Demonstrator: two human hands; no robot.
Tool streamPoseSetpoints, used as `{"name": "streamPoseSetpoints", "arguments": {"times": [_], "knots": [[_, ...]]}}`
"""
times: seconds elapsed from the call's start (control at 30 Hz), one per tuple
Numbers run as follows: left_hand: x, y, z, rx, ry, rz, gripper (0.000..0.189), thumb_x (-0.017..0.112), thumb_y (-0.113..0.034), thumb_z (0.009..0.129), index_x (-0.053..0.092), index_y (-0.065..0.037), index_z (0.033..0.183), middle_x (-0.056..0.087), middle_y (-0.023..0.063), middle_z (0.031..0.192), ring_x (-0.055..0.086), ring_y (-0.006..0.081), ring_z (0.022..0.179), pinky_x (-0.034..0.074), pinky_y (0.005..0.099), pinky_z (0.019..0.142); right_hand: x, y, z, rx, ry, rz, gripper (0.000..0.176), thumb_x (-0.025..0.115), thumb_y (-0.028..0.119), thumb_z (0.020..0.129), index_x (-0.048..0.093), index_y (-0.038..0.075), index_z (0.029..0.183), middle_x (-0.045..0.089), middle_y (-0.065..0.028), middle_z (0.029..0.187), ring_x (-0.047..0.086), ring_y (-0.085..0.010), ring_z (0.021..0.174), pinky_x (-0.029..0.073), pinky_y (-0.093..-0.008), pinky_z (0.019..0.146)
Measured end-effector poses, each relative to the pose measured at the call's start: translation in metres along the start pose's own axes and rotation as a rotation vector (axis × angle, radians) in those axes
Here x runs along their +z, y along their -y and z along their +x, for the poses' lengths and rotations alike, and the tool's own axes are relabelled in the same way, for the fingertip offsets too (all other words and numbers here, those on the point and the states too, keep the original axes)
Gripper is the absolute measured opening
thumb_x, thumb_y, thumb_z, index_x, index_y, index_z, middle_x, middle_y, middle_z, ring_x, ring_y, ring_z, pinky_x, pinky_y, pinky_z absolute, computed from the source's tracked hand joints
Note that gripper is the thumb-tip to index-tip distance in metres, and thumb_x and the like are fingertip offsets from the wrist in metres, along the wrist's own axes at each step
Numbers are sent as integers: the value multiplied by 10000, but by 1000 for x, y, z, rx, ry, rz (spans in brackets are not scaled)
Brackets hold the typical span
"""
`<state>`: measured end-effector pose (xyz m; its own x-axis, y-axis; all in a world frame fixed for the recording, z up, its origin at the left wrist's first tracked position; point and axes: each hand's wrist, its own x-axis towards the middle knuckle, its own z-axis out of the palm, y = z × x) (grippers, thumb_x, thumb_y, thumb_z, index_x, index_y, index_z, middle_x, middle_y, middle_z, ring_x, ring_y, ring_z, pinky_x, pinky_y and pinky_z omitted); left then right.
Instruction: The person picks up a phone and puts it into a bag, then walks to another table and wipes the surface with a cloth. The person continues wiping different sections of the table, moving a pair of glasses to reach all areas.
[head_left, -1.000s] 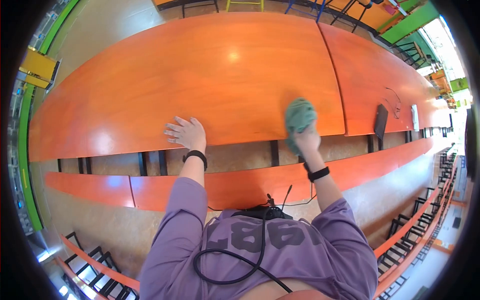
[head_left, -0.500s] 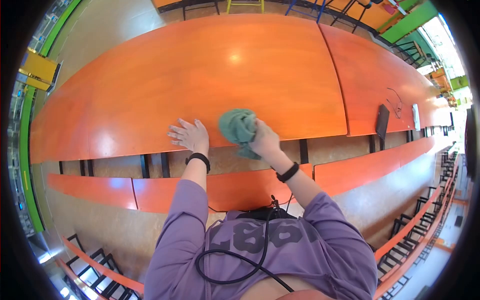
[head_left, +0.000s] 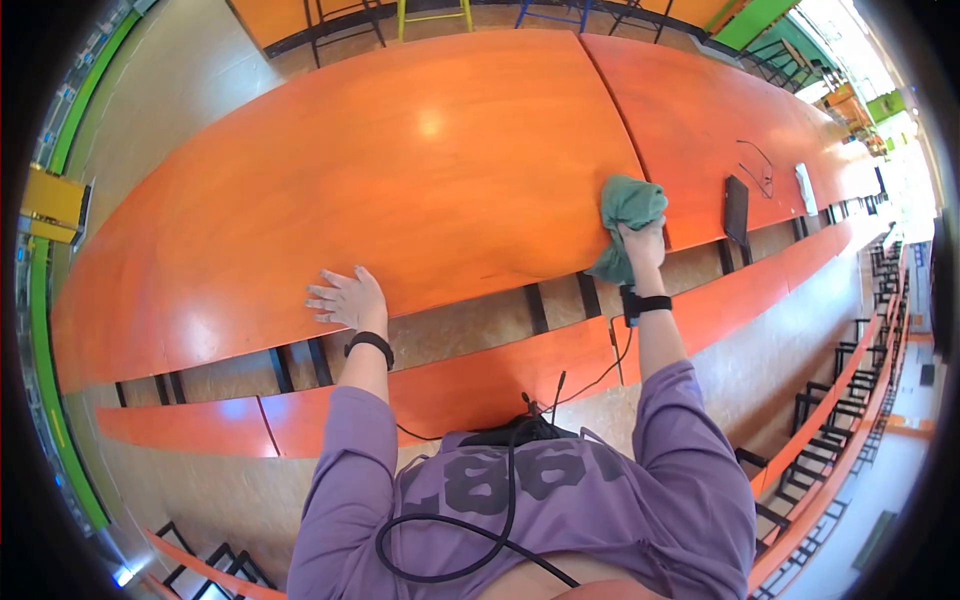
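My left hand [head_left: 350, 299] lies flat with its fingers spread on the near edge of the orange table [head_left: 400, 160]. A bunched green cloth [head_left: 630, 203] is in my right hand [head_left: 643, 243], at the table's near edge beside the seam between two table sections. Part of the cloth hangs down past that edge, left of my wrist. The fingers of my right hand are wrapped into the cloth and partly hidden by it.
On the right table section are a dark phone-like object [head_left: 736, 208], eyeglasses [head_left: 768, 178] and a white item [head_left: 806, 188]. An orange bench [head_left: 450, 385] runs between me and the table. A black cable [head_left: 511, 480] loops over my shirt. Stools stand beyond the table.
My right hand has moved right with the green cloth, close to the table seam. The view has shifted and tilted somewhat. My left hand stays flat near the table edge.
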<state>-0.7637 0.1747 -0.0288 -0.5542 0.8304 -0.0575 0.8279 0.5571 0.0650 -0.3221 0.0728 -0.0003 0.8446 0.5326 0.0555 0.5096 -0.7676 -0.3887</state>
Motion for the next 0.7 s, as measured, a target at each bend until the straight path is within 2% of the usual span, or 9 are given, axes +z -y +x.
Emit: {"name": "streamPoseSetpoints", "arguments": {"times": [0.17, 0.3, 0.4, 0.43, 0.47, 0.53, 0.57, 0.67, 0.7], "knots": [[8, 3, 2, 8, -28, 7, 691, 426, -463, 892, 250, -38, 1407, 140, 305, 1455, 100, 502, 1339, 126, 633, 1038, 19, 14, -25, -128, -210, -107, 712, 744, 328, 634, 428, 17, 1190, 589, -167, 991, 567, -343, 960, 467, -457, 797], [9, 4, 1, 18, -40, 3, 690, 424, -469, 893, 252, -33, 1400, 134, 315, 1451, 108, 511, 1334, 131, 635, 1037, 13, 25, -34, -26, -181, -172, 761, 735, 301, 647, 368, 13, 1249, 544, -170, 1102, 519, -319, 1054, 434, -399, 864], [8, 3, 0, 19, -37, -2, 692, 424, -471, 893, 253, -32, 1399, 132, 321, 1448, 112, 519, 1330, 129, 637, 1037, 25, -13, 6, 154, 128, 595, 704, 702, 260, 680, 371, 25, 1255, 530, -146, 1147, 509, -298, 1057, 423, -382, 884], [5, 3, 0, 19, -29, -8, 691, 423, -471, 894, 252, -31, 1400, 132, 322, 1447, 110, 520, 1330, 127, 638, 1038, -4, 3, 1, 388, 192, 1077, 588, 651, 233, 724, 425, 37, 1231, 537, -107, 1135, 516, -265, 1021, 408, -349, 905], [1, 2, 0, 19, -19, -15, 691, 421, -472, 895, 251, -31, 1400, 131, 323, 1447, 109, 522, 1329, 125, 638, 1038, 11, -37, 32, 525, 539, 1410, 548, 627, 271, 761, 446, 64, 1235, 510, -78, 1164, 481, -242, 1062, 376, -356, 947], [1, 2, -1, 19, -10, -19, 693, 419, -473, 897, 247, -31, 1401, 131, 323, 1447, 106, 523, 1330, 122, 639, 1039, -23, -14, 17, 900, 101, 1494, 500, 582, 286, 803, 453, 80, 1240, 464, -76, 1239, 429, -226, 1132, 346, -392, 987], [3, 3, 0, 19, -10, -16, 694, 417, -475, 898, 244, -30, 1402, 131, 324, 1447, 104, 523, 1330, 121, 639, 1039, -18, -31, 25, 876, 85, 1471, 451, 544, 274, 838, 460, 99, 1245, 415, -68, 1286, 371, -216, 1186, 316, -439, 1019], [5, 2, 1, 19, -18, -15, 699, 413, -479, 899, 237, -29, 1405, 132, 324, 1446, 102, 524, 1330, 122, 640, 1038, -36, -25, 7, 671, -28, 1750, 324, 508, 171, 866, 494, 108, 1184, 490, -77, 1203, 446, -220, 1123, 349, -399, 1001], [4, 2, 1, 21, -21, -14, 701, 411, -480, 900, 234, -29, 1406, 132, 324, 1446, 102, 525, 1330, 123, 640, 1038, -50, -12, -7, 425, -112, 1673, 297, 491, 148, 869, 491, 99, 1162, 507, -86, 1180, 466, -229, 1109, 355, -384, 987]]}}
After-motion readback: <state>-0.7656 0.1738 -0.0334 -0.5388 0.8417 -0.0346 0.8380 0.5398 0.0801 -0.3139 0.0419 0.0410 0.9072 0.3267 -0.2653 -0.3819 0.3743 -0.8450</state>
